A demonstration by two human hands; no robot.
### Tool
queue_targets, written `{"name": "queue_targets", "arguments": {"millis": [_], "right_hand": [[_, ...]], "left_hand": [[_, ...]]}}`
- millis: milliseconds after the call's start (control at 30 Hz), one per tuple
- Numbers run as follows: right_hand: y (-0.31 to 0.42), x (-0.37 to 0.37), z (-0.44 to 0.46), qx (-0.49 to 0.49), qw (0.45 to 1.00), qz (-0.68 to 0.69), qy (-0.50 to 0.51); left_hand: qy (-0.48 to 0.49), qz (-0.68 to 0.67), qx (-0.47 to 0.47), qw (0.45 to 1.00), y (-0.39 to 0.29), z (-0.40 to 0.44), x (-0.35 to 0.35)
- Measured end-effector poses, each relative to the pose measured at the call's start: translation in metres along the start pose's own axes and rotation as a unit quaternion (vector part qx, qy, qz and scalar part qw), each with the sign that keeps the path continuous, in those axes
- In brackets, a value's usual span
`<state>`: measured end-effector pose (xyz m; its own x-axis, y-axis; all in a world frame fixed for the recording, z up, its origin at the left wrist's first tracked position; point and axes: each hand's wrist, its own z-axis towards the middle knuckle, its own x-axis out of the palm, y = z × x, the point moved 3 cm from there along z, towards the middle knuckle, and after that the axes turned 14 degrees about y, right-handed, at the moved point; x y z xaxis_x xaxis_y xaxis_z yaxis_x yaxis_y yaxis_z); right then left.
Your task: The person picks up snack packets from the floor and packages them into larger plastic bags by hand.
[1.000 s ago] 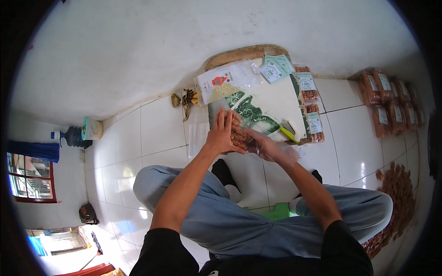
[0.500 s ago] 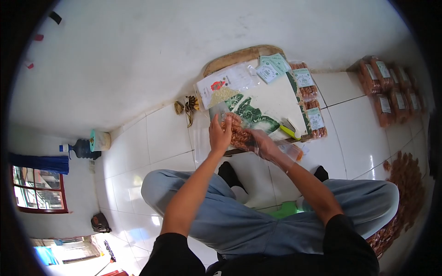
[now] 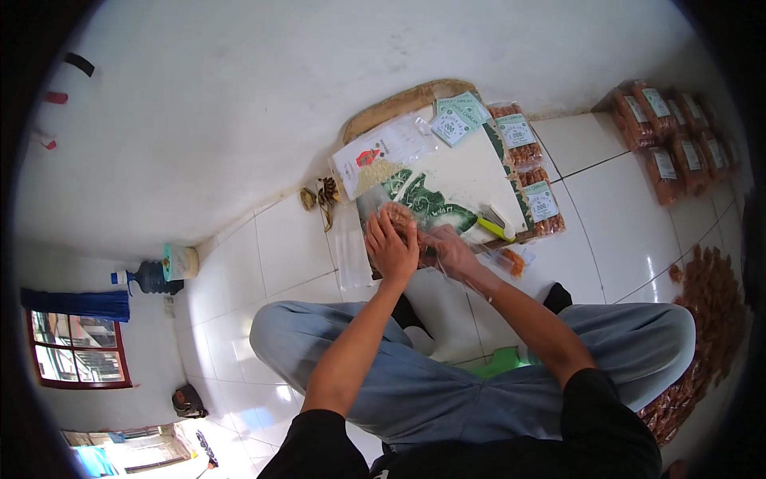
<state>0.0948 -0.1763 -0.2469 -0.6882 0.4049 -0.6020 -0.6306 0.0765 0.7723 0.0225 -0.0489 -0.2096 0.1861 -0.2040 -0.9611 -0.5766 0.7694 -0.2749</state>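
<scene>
A clear plastic bag of brown snacks [image 3: 401, 214] lies at the near edge of the low board [image 3: 471, 180]. My left hand [image 3: 392, 249] rests across the bag, its fingers curved over the contents. My right hand [image 3: 453, 254] is closed on the bag's right end, where loose clear plastic shows; motion blurs its fingers. Right of that hand sits a lime-green stapler [image 3: 496, 226] on the board. Printed paper labels [image 3: 455, 124] lie at the far side, near a clear packet with red print [image 3: 375, 156]. The bag's underside is hidden.
Two labelled snack packs [image 3: 539, 199] line the board's right edge. More filled packs [image 3: 666, 148] stand by the wall. A heap of brown snacks [image 3: 702, 319] lies at the right on the tiles. A small orange packet [image 3: 511, 262] is beside the board, and something green [image 3: 501, 363] lies between my legs.
My left hand has shifted from the bag's side to over its top, covering more of it. My right hand has drawn closer to the left. The view has tilted slightly.
</scene>
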Motion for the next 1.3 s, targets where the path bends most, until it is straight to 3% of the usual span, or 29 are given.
{"name": "queue_targets", "arguments": {"millis": [233, 333, 400, 500, 633, 700, 1100, 1233, 1300], "right_hand": [[0.002, -0.001, 0.002, 0.017, 1.0, -0.014, 0.011], [0.011, -0.011, 0.005, -0.025, 0.999, 0.0, -0.021], [0.017, -0.016, 0.005, 0.009, 0.999, 0.044, 0.011], [-0.005, -0.007, 0.004, -0.034, 0.997, 0.046, 0.049], [-0.004, -0.011, 0.001, -0.014, 0.996, 0.067, 0.048], [0.003, -0.014, 0.004, -0.073, 0.997, 0.028, 0.017], [0.007, -0.009, 0.002, -0.051, 0.986, -0.139, -0.071], [0.008, -0.013, 0.002, -0.034, 0.986, -0.153, -0.048], [0.007, -0.019, -0.002, -0.003, 0.999, -0.028, 0.038]], "left_hand": [[-0.025, 0.025, -0.011, 0.999, -0.005, -0.002, 0.009], [0.01, -0.031, -0.059, 0.998, 0.0, 0.006, 0.009], [0.02, -0.07, -0.088, 0.993, 0.002, 0.009, 0.008], [0.03, -0.067, -0.098, 0.993, 0.001, 0.009, 0.006], [0.034, -0.077, -0.092, 0.992, 0.001, 0.008, 0.006], [0.04, -0.083, -0.091, 0.992, 0.001, 0.008, 0.005], [0.039, -0.105, -0.081, 0.99, 0.003, 0.005, 0.005], [0.033, -0.088, -0.087, 0.992, 0.002, 0.005, 0.007], [0.03, -0.079, -0.089, 0.992, 0.002, 0.006, 0.005]]}}
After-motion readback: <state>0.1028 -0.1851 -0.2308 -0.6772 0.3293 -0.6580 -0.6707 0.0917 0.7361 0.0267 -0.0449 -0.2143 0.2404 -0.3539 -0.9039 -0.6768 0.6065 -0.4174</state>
